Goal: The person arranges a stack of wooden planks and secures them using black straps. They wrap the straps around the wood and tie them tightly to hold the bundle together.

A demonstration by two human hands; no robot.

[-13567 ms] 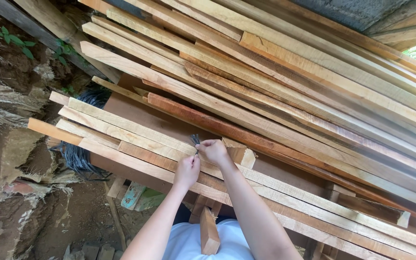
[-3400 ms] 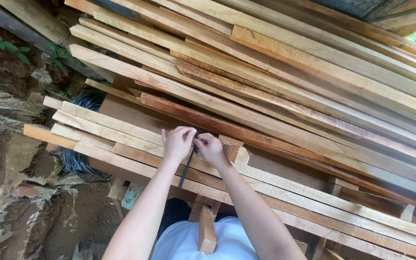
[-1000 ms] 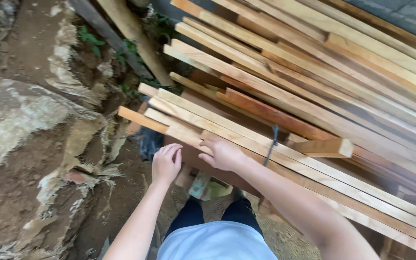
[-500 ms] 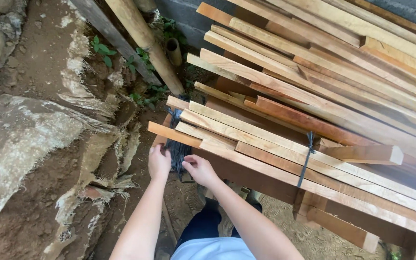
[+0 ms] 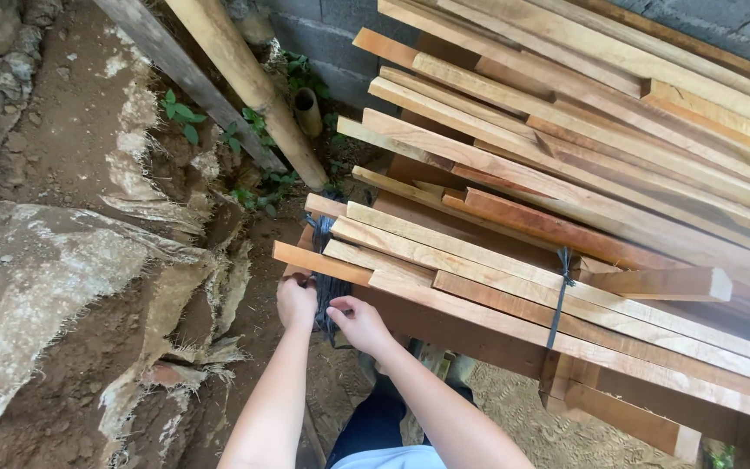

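At the near left end of the plank bundle (image 5: 444,269), the dark binding cord (image 5: 325,287) is seemingly gripped by left hand (image 5: 296,301) and right hand (image 5: 359,321), best kept taut

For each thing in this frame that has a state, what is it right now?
left hand: closed around the dark strap at the plank ends
right hand: fingers on the same strap, just below the planks
dark strap: wrapped over the plank ends, loose bundle in the hands
dark tie: already fastened around the planks
planks: stacked, bundled
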